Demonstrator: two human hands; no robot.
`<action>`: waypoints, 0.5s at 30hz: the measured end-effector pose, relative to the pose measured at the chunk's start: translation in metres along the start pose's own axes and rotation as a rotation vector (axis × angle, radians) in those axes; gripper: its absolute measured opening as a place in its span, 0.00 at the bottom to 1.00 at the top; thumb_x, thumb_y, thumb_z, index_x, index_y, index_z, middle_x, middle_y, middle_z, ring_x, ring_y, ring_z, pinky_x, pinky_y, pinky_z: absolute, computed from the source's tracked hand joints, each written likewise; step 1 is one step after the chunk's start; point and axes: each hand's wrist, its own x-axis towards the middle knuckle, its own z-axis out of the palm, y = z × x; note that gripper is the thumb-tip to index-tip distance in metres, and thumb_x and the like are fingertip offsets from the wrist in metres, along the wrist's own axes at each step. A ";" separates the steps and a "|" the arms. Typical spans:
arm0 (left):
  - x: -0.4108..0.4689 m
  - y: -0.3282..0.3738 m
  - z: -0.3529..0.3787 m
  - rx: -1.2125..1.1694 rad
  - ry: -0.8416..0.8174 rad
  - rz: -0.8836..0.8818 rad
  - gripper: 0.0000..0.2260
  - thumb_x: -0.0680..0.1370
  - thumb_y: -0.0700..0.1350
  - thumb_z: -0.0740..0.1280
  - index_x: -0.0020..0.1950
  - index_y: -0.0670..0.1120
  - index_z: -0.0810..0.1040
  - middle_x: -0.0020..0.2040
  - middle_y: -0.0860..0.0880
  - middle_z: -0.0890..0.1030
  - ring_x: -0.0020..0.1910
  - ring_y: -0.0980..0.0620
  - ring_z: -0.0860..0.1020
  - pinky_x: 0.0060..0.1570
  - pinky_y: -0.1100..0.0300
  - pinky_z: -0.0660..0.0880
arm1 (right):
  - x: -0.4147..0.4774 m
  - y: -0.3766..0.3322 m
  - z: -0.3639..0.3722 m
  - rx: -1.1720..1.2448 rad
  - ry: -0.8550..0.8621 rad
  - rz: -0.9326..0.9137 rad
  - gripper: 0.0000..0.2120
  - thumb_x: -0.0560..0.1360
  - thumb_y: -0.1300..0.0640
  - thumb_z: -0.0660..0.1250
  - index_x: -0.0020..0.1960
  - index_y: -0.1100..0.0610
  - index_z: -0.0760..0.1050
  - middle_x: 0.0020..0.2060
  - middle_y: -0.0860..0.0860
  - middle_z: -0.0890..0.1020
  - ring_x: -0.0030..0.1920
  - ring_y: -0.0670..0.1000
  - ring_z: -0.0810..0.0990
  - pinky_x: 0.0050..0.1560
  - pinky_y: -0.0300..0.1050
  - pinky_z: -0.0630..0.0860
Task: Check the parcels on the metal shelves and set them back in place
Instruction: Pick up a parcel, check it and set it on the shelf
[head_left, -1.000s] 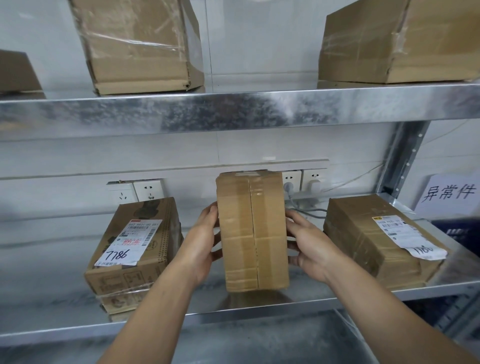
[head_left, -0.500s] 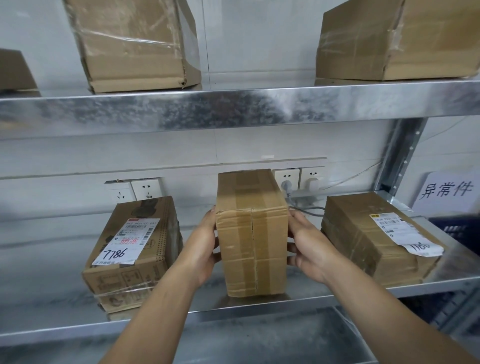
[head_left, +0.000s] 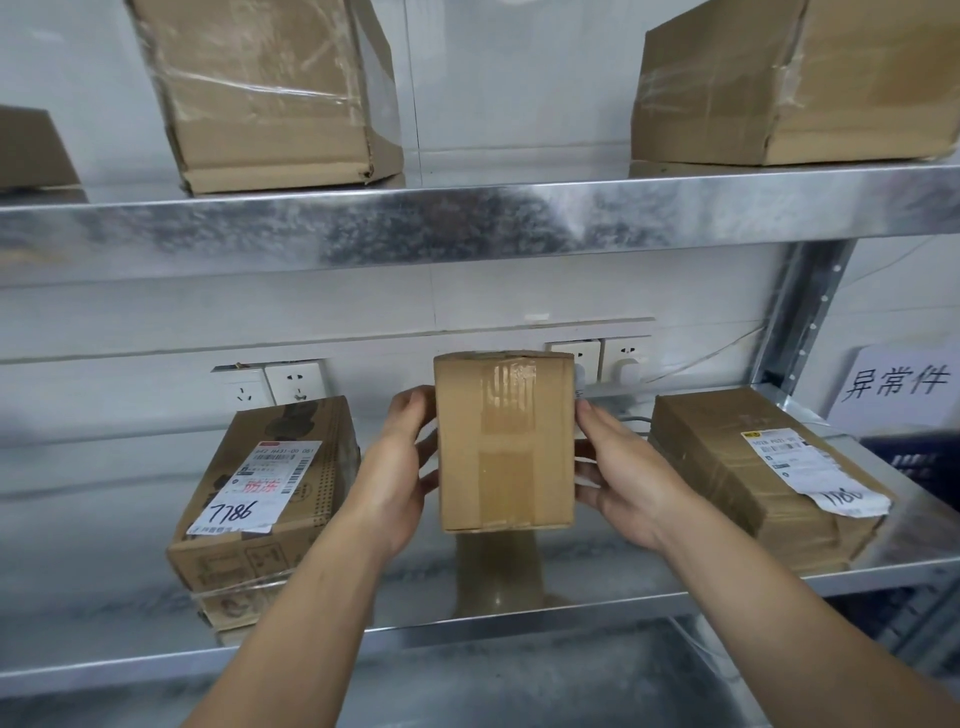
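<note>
Small taped cardboard box (head_left: 506, 441) stands upright on end over the middle of the lower metal shelf (head_left: 104, 571). Cannot tell if its base touches the shelf; reflection shows directly beneath.

Left hand (head_left: 400, 467) grips the box's left side and right hand (head_left: 623, 473) its right side, fingers curled round the edges.

Labelled parcel marked 7786 (head_left: 270, 493) lies to the left and another labelled parcel (head_left: 753, 478) to the right, both apart from the box.

Two larger wrapped cartons (head_left: 270, 93) sit on the upper shelf (head_left: 467, 223). Wall sockets (head_left: 280, 384) behind.
</note>
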 end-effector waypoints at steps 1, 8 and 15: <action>0.000 -0.001 0.000 -0.005 0.000 0.005 0.15 0.86 0.56 0.55 0.61 0.53 0.78 0.59 0.56 0.83 0.63 0.49 0.78 0.53 0.50 0.73 | -0.001 -0.001 0.001 0.007 0.006 -0.005 0.15 0.85 0.45 0.58 0.59 0.49 0.81 0.42 0.50 0.88 0.50 0.53 0.84 0.53 0.50 0.80; 0.000 -0.007 0.000 -0.010 0.009 0.029 0.12 0.86 0.54 0.56 0.56 0.52 0.77 0.45 0.56 0.85 0.52 0.53 0.80 0.48 0.54 0.74 | -0.008 -0.002 0.005 0.047 0.002 0.030 0.17 0.84 0.42 0.60 0.59 0.52 0.81 0.50 0.54 0.87 0.59 0.56 0.83 0.66 0.60 0.78; -0.002 -0.021 -0.006 0.013 -0.042 0.001 0.08 0.79 0.54 0.67 0.57 0.55 0.77 0.53 0.53 0.84 0.63 0.49 0.77 0.54 0.48 0.70 | -0.010 0.008 0.002 0.048 -0.036 0.096 0.26 0.78 0.32 0.60 0.53 0.54 0.80 0.43 0.55 0.86 0.51 0.58 0.83 0.62 0.56 0.78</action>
